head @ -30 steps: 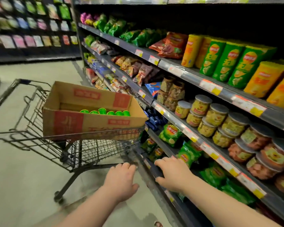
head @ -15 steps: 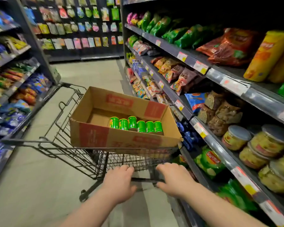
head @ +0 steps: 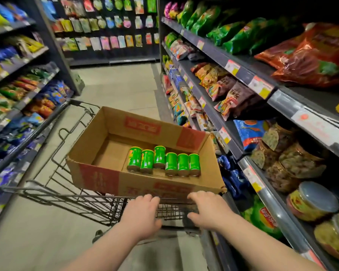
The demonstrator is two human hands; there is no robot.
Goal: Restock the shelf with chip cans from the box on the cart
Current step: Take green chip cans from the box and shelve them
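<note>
An open cardboard box (head: 211,163) sits on a dark wire cart (head: 70,194) in the aisle ahead of me. Several green chip cans (head: 163,163) lie side by side on the box floor, toward its right near corner. My left hand (head: 140,216) and my right hand (head: 208,210) both grip the cart's near rail just below the box. The rail itself is mostly hidden under my fingers.
Tall shelves (head: 249,75) full of snack bags line the right side, with lidded tubs (head: 311,204) low at the right. More snack shelves (head: 18,106) run down the left. A back wall of hanging packets (head: 106,26) closes the aisle. Tiled floor (head: 115,89) lies ahead.
My hands moved from hovering near the lower shelf onto the cart's rail. The view swung left from the chip-can shelf to face down the aisle, and the cart now stands straight before me.
</note>
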